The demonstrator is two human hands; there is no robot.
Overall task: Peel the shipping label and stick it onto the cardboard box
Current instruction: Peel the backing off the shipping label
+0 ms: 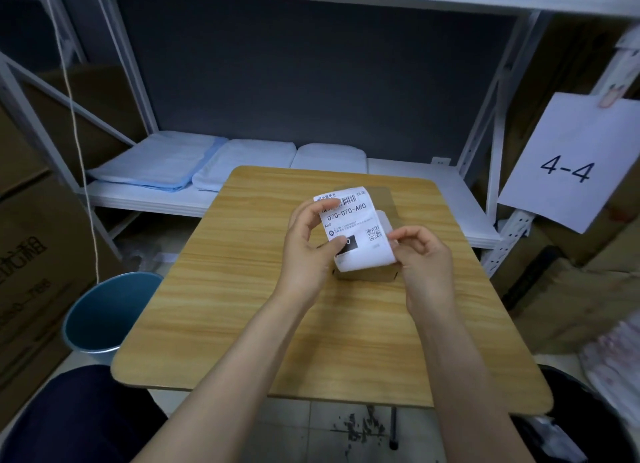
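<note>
Blue round plastic bin [104, 319]: on the floor, left of the counter. Left hand [308, 251]: grip closed on the white printed shipping label [353, 228], thumb across its lower left face, fingers at its top left edge. Label: held curled above the small brown cardboard box [369, 274], hiding most of it. Right hand [424, 254]: fingertips pinched on the label's right edge. Box: resting mid-counter on the light wood-grain counter [242, 289]. White paper sign marked "4-4" [568, 161]: hanging on the shelving, far right.

Matt paper shipping label [356, 227] — brown cardboard box [367, 275] — smooth wood-grain table [242, 289]
</note>
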